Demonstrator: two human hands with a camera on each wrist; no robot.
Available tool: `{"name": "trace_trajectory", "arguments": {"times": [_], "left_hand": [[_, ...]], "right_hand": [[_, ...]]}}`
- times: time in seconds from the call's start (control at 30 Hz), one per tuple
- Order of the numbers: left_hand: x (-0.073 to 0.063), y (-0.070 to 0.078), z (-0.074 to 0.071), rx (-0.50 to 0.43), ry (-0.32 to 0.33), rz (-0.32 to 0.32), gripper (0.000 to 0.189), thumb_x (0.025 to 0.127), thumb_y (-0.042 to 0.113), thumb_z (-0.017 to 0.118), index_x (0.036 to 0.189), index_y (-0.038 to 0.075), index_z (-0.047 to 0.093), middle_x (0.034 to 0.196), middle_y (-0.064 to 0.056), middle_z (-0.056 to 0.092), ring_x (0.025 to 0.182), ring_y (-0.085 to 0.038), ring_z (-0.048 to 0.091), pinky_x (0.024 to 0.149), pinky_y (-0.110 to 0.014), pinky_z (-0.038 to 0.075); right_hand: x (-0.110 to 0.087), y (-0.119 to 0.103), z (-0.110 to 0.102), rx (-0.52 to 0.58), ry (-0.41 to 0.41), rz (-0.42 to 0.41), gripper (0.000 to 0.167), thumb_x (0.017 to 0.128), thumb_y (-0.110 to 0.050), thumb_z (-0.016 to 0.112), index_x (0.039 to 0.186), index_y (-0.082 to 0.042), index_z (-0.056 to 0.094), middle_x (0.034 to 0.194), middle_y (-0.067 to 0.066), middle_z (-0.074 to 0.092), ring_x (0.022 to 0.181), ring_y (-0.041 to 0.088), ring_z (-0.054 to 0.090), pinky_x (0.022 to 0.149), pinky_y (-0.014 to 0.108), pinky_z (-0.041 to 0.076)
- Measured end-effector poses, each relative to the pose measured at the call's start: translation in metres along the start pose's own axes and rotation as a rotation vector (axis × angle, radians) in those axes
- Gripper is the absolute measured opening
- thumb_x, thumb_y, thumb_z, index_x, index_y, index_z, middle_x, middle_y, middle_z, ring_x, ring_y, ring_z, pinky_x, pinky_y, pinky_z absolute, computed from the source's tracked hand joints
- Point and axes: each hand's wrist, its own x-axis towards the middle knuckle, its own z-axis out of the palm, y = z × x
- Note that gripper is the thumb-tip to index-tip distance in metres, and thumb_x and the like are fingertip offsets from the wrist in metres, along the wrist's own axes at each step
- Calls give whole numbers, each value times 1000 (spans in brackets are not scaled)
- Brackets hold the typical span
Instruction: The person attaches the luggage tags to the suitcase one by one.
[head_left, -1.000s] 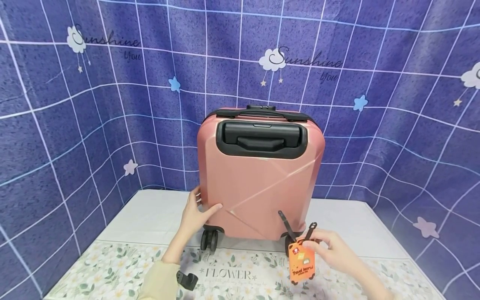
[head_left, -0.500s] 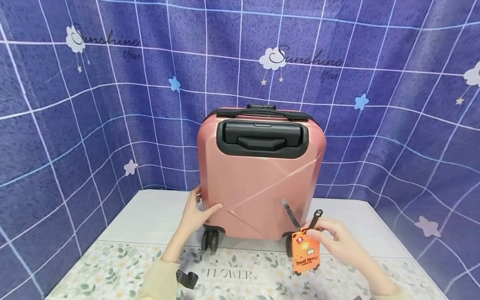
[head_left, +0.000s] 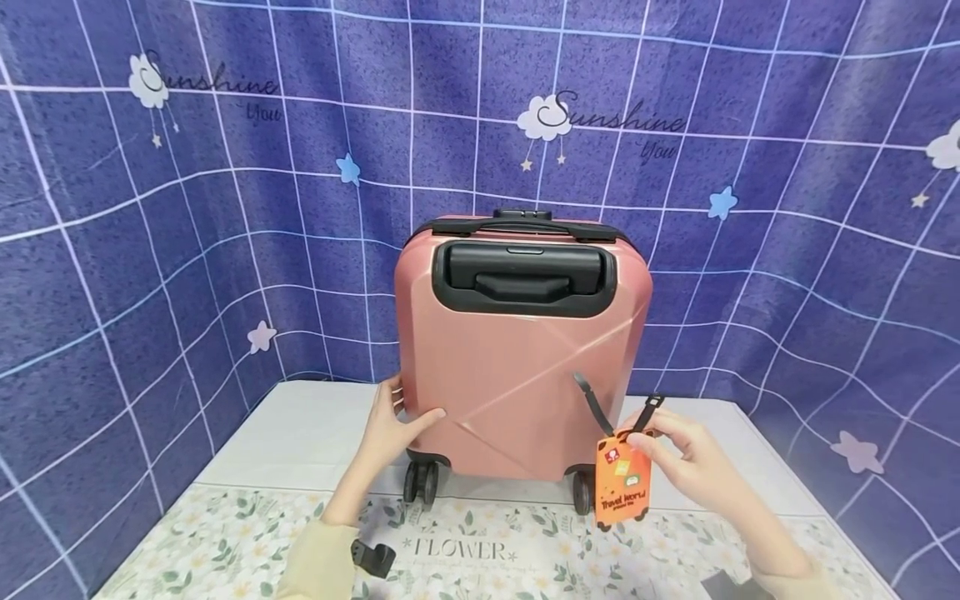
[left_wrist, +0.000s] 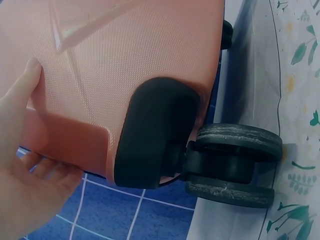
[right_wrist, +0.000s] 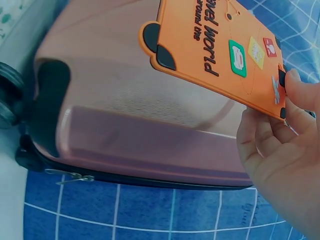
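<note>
A pink hard-shell suitcase (head_left: 510, 375) stands upright on its wheels. My left hand (head_left: 390, 429) grips its lower left side, the thumb on the front face and the fingers round the edge, above a black double wheel (left_wrist: 232, 165). In front of the lower right corner, my right hand (head_left: 693, 458) pinches an orange luggage tag (head_left: 624, 492) at its top end. From the tag's top a black strap (head_left: 592, 404) sticks up in two loose ends, one with a buckle. In the right wrist view the tag (right_wrist: 215, 45) hangs apart from the shell.
The suitcase's black telescopic handle (head_left: 525, 271) is pushed down, and a combination lock (head_left: 522, 214) sits on top. Below lies a white surface with a flower-print mat (head_left: 480, 575). A purple gridded curtain (head_left: 480, 125) surrounds the back and sides. A zipper pull (right_wrist: 72, 176) hangs at the suitcase's side.
My right hand has lifted the luggage tag up and to the right, with its strap ends rising along. My left hand and the suitcase stay almost where they were.
</note>
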Motion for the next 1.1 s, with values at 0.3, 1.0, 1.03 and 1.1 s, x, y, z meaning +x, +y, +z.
{"name": "trace_trajectory", "arguments": {"times": [0.3, 1.0, 1.03, 1.1], "left_hand": [[-2, -1, 2, 16, 31, 65, 86, 73, 32, 80, 135, -4, 31, 127, -19, 41, 117, -34, 45, 102, -47, 40], [-5, 4, 0, 3, 21, 17, 83, 73, 23, 81, 134, -2, 31, 130, -19, 38, 122, -33, 43, 106, -45, 38], [-5, 3, 0, 1, 18, 18, 82, 73, 23, 81, 134, -2, 31, 130, -19, 38, 122, -33, 43, 106, -45, 37], [-6, 3, 0, -2, 13, 19, 83, 74, 23, 81, 134, -2, 31, 130, -20, 37, 122, -33, 43, 106, -46, 37]], "right_hand": [[18, -2, -9, 21, 15, -15, 21, 82, 13, 60, 90, -5, 66, 91, -7, 65, 88, 2, 60, 79, 12, 47], [55, -13, -20, 20, 101, 28, 16, 84, 11, 58, 90, -3, 66, 85, -11, 63, 80, 0, 57, 74, 11, 48], [56, -13, -20, 27, 105, 19, 17, 84, 12, 58, 90, -2, 65, 85, -11, 63, 80, 0, 57, 74, 12, 48], [59, -14, -21, 45, 112, -4, 18, 83, 14, 58, 89, -1, 65, 86, -11, 63, 80, 1, 57, 75, 12, 48]]}}
